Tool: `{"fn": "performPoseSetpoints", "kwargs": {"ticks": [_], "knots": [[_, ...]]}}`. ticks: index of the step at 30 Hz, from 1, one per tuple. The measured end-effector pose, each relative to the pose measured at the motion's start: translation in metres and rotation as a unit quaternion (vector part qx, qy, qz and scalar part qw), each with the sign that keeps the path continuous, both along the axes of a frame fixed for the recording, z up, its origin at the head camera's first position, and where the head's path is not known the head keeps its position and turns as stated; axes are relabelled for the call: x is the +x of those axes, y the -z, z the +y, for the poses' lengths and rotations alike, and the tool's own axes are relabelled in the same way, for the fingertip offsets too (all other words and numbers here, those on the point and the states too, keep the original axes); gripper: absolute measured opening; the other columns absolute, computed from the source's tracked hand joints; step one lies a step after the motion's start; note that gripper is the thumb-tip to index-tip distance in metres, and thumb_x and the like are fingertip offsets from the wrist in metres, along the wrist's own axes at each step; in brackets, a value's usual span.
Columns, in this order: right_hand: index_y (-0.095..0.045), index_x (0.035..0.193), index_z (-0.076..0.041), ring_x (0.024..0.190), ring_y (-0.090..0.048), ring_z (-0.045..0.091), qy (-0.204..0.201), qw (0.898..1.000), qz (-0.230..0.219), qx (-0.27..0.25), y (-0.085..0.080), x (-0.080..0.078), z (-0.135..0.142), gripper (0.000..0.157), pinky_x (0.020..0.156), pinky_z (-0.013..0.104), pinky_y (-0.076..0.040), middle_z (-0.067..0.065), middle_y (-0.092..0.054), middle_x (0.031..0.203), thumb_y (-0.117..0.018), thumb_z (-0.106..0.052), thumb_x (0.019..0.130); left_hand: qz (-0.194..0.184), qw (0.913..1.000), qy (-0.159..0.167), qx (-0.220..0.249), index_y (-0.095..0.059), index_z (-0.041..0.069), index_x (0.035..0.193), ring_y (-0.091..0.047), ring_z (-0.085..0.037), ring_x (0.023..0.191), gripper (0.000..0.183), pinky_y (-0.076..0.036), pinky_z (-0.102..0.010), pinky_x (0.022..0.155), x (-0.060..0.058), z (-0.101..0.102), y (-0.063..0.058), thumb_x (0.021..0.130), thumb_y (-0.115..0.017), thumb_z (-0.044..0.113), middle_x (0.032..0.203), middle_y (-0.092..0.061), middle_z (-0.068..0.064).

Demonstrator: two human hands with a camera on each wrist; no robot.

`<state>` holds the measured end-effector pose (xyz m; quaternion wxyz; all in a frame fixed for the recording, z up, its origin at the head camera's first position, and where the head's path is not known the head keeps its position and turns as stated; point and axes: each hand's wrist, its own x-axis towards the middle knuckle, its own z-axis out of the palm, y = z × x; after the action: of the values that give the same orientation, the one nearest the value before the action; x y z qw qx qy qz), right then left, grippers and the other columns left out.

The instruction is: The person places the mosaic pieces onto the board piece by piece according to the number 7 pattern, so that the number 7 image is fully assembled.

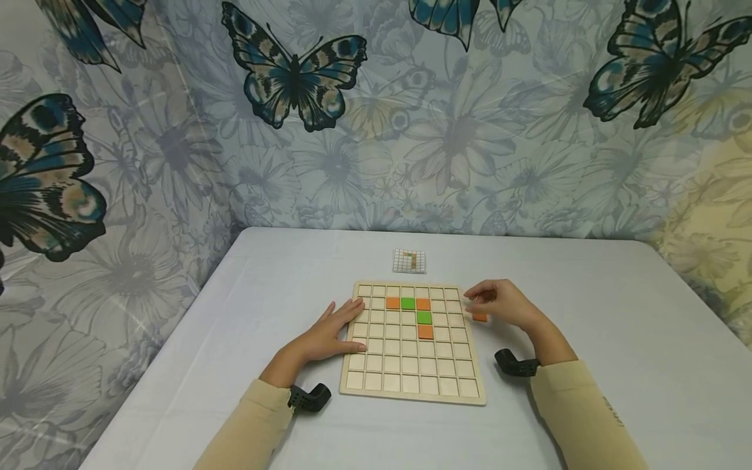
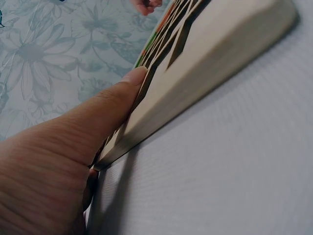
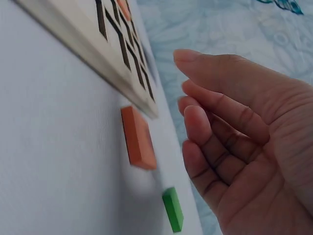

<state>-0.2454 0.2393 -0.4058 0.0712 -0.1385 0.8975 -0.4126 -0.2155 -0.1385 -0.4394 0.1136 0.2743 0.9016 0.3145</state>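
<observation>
A wooden grid board (image 1: 411,398) lies on the table. Orange and green square tiles sit in its cells, including an orange tile (image 1: 392,303), a green tile (image 1: 408,303) and a lower orange tile (image 1: 425,332). My left hand (image 1: 330,333) rests on the board's left side, fingers spread and thumb (image 2: 115,100) over the rim. Just past the right edge, my right hand (image 1: 506,304) hovers with loosely bent fingers and nothing visible between them. Beneath it lies a loose orange tile (image 3: 138,138). A loose green tile (image 3: 173,209) is beyond, hidden from the head view.
A small card (image 1: 409,261) printed with a grid and coloured squares lies behind the board. White cloth covers the table (image 1: 258,274). Butterfly-patterned fabric (image 1: 458,143) hangs behind and at the left. Each wrist wears a black device (image 1: 311,398).
</observation>
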Motion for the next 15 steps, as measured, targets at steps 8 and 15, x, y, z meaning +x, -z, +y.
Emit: {"fn": "performPoseSetpoints", "kwargs": {"ticks": [8,15], "knots": [[-0.064,0.112,0.002,0.073,-0.054,0.007,0.046,0.999,-0.019,-0.022,0.000,0.001,0.020,0.042,0.063,0.022,-0.047,0.004,-0.061,0.085,-0.073,-0.024,0.081,0.002,1.0000,-0.006,-0.007,-0.024,0.011,0.148,-0.011,-0.019,0.146,0.089,0.007,-0.042,0.120,-0.001,0.000,0.001,0.079,-0.070,0.044,0.157,-0.016,-0.001],[-0.062,0.117,0.002,0.075,-0.054,0.004,0.082,0.995,-0.041,-0.046,0.005,0.000,0.034,0.048,0.066,0.021,-0.047,-0.009,-0.062,0.086,-0.073,-0.028,0.081,0.005,1.0000,-0.001,-0.001,-0.026,0.009,0.148,-0.012,-0.023,0.146,0.088,0.006,-0.045,0.120,-0.001,0.000,0.001,0.080,-0.070,0.044,0.156,-0.018,-0.004]]}}
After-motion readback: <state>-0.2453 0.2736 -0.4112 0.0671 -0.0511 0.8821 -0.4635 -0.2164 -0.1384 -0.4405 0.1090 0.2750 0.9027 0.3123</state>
